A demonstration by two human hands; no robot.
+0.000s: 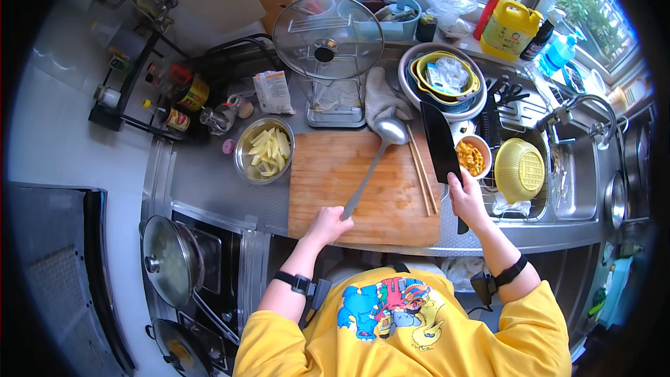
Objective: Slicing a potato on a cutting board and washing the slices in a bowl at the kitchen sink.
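Note:
My left hand (328, 225) grips the handle end of a metal ladle (365, 183); its bowl lies over the far edge of the wooden cutting board (335, 173). In my right hand (466, 198) is a black-bladed kitchen knife (440, 139), held near where blade and handle meet, with the blade pointing away from me. It hangs beside the board's right edge. A pair of wooden chopsticks (422, 175) lies on the right part of the board. Left of the board stands a metal bowl (240, 159) of pale cut sticks, which look like potato (270, 151).
A small bowl of orange pieces (470, 159) and an upturned yellow colander (518, 168) sit by the sink (574, 204). Stacked basins (408, 76), a glass lid on a rack (293, 31) and a cloth (386, 95) stand behind. Lidded pans (168, 262) occupy the stove at left.

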